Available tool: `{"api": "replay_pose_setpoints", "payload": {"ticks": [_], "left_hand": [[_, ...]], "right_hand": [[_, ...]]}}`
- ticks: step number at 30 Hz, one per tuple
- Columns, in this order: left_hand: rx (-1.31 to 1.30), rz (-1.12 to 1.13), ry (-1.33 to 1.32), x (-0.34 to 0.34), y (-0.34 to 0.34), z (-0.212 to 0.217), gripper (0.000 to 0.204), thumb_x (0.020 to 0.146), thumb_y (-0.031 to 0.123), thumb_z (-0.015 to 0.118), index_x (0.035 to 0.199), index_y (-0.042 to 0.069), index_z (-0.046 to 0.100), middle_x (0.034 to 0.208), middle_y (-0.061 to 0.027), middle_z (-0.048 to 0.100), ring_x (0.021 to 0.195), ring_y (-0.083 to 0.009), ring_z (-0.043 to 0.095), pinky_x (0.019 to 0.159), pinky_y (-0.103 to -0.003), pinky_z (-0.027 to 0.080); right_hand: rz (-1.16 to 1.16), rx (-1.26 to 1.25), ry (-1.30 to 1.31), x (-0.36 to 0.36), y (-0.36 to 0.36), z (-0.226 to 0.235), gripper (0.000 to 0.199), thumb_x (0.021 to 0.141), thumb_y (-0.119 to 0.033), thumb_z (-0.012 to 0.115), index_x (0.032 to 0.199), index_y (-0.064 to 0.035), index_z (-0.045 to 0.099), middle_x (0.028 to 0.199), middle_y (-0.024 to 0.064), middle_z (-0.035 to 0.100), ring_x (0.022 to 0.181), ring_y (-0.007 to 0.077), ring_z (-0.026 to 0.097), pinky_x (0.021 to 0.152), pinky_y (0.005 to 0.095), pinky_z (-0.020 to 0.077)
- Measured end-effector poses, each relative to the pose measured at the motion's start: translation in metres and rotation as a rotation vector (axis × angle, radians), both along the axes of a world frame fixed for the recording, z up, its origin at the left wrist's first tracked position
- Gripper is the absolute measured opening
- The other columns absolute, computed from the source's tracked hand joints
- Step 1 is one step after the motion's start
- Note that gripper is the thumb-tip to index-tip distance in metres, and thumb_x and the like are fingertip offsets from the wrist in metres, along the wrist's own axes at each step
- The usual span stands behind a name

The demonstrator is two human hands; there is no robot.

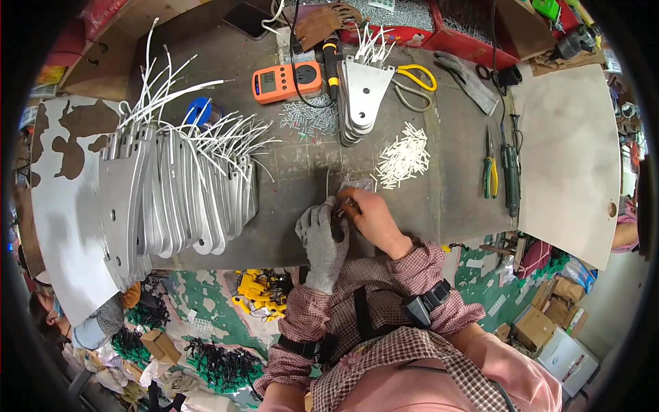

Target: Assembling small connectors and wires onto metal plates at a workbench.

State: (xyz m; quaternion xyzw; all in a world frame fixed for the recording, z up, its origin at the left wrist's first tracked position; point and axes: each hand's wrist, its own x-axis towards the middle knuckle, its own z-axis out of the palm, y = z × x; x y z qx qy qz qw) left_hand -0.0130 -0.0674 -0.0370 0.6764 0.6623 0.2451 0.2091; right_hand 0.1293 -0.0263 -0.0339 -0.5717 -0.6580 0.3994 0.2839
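Note:
Near the front middle of the bench, my left hand (322, 237), in a grey knitted glove, is closed, with a thin pale wire (328, 180) standing up from its fingertips. My bare right hand (374, 214) meets it there, its fingers pinched together; what they hold is too small and hidden to name. A small clear plastic piece (358, 185) lies just beyond the right fingers. Past the hands are a heap of short white tubes (403, 156) and a stack of flat silver metal plates (362, 93) with white wires at the top.
Many silver plates with white wires (171, 192) stand in a row at the left. Farther back are an orange meter (287, 82), loose screws (309, 118) and yellow-handled scissors (419, 77). Pliers (490, 168) and a soldering iron (511, 175) lie right. Red screw bins (467, 31) line the back.

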Motion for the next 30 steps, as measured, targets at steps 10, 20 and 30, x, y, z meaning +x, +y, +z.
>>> {"api": "replay_pose_setpoints", "payload": {"ticks": [10, 20, 30], "left_hand": [[-0.071, 0.133, -0.135, -0.002, -0.007, -0.017, 0.06, 0.081, 0.017, 0.07, 0.137, 0.003, 0.055, 0.113, -0.0153, 0.062, 0.115, -0.0353, 0.053, 0.109, -0.052, 0.035], [0.112, 0.144, -0.148, -0.001, 0.001, -0.017, 0.066, 0.074, 0.011, 0.068, 0.137, 0.0, 0.052, 0.118, -0.0175, 0.06, 0.116, -0.0397, 0.053, 0.105, -0.051, 0.038], [-0.262, 0.045, -0.543, -0.019, 0.082, -0.012, 0.028, 0.093, 0.021, 0.072, 0.109, -0.002, 0.073, 0.096, -0.0149, 0.075, 0.086, -0.0217, 0.071, 0.08, -0.035, 0.054]], "right_hand": [[-0.063, -0.538, 0.079, -0.005, 0.001, 0.013, 0.017, 0.088, -0.006, 0.069, 0.104, -0.0024, 0.072, 0.083, 0.0178, 0.069, 0.075, 0.0362, 0.065, 0.071, 0.0408, 0.0519], [0.237, -0.139, -0.01, 0.005, 0.02, -0.01, 0.017, 0.088, -0.014, 0.071, 0.101, -0.004, 0.075, 0.098, 0.0186, 0.068, 0.09, 0.0379, 0.065, 0.079, 0.0405, 0.0522], [-0.102, -0.024, -0.538, 0.025, 0.039, 0.005, 0.017, 0.086, -0.014, 0.074, 0.094, -0.0035, 0.063, 0.101, 0.0154, 0.06, 0.088, 0.0374, 0.063, 0.077, 0.0443, 0.0508]]}}
